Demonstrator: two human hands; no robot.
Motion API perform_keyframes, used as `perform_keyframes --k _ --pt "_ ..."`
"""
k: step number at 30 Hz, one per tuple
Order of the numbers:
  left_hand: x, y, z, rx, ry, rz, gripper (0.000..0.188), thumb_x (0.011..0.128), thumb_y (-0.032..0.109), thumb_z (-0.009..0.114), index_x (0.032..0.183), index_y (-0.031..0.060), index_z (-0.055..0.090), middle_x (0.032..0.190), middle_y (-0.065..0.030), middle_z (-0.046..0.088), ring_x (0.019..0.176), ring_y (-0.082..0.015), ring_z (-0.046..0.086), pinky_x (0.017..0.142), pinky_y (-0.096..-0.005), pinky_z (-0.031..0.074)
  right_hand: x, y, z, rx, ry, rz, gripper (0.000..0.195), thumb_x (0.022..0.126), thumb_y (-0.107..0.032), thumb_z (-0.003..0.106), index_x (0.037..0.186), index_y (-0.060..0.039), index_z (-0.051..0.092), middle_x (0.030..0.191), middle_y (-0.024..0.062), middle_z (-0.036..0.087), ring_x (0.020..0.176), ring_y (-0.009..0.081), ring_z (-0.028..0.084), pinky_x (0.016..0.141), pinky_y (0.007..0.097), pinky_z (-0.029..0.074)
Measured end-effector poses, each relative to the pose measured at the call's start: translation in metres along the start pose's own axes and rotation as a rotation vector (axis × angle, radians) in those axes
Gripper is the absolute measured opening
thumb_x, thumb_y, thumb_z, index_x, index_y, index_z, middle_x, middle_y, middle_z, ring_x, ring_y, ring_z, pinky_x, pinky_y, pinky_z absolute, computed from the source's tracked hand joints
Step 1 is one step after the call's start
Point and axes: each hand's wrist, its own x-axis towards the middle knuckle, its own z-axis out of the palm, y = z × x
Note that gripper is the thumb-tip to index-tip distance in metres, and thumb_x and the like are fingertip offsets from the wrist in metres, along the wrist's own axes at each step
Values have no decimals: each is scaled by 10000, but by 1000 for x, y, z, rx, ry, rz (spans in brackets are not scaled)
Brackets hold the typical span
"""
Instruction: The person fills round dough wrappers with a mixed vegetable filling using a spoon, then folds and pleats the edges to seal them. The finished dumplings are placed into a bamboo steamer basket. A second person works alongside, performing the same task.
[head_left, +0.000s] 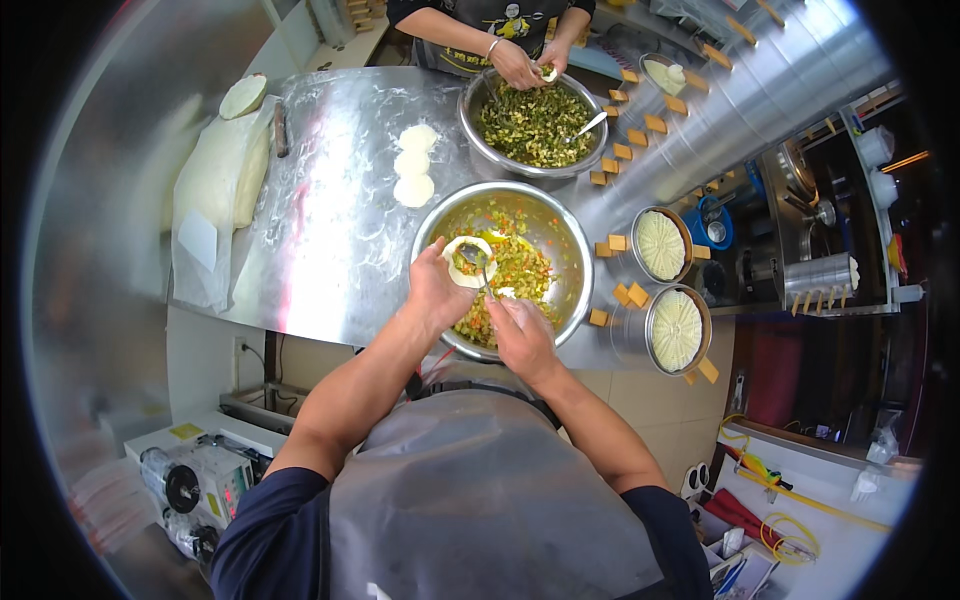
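Note:
My left hand (441, 289) cups a round dough wrapper (459, 276) above a large steel bowl (583, 262). The bowl holds chopped vegetable filling (525, 262) with green and orange bits. In my right hand (525, 337) is the handle of a metal spoon (486, 281), its bowl end resting on some filling in the wrapper. Several flat dough rounds (413, 190) lie in a row on the floured steel table (352, 247), left of the bowl.
Across the table a co-worker's hands (529, 66) hold a filled wrapper over a second steel bowl (472, 139) of green filling with a spoon (589, 127). Dough under plastic (217, 180) and a rolling pin (280, 130) lie left. Steamers (676, 330) with wooden clips stand right.

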Motion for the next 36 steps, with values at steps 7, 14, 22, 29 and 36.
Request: perform_keyframes --k 7,14,22,29,36 --pt "9 5 -23 30 33 6 440 1008 251 391 1320 -49 472 1311 -209 563 1224 -335 545 1104 -467 401 8 -13 -19 140 87 181 291 873 19 604 1158 16 663 934 170 634 825 334 623 735 401 512" --pt "10 35 -61 213 22 65 404 901 -26 509 1295 63 523 1231 -173 610 1164 -325 598 1069 -458 448 -9 51 27 275 -171 598 245 960 -136 555 1155 -68 686 1042 149 643 927 360 621 815 397 497" --pt "-12 38 -57 287 111 67 394 919 -35 486 1298 66 521 1243 -158 592 1151 -310 591 1047 -463 459 -27 60 34 772 -211 1147 246 1000 -123 510 1116 -1 689 839 87 640 705 142 608 638 303 513" --pt "-10 34 -70 244 85 49 402 911 -23 510 1305 56 521 1267 -153 583 1164 -299 584 1069 -462 439 -37 64 14 1154 121 1442 241 1017 -101 478 1135 35 637 801 51 595 662 135 558 604 294 517" --pt "1 21 -52 79 71 12 408 1014 202 392 1350 -16 469 1337 -189 551 1251 -333 525 1123 -483 375 -4 27 -36 1153 273 1288 269 1014 -137 509 1186 42 611 856 67 619 704 141 577 648 309 520"
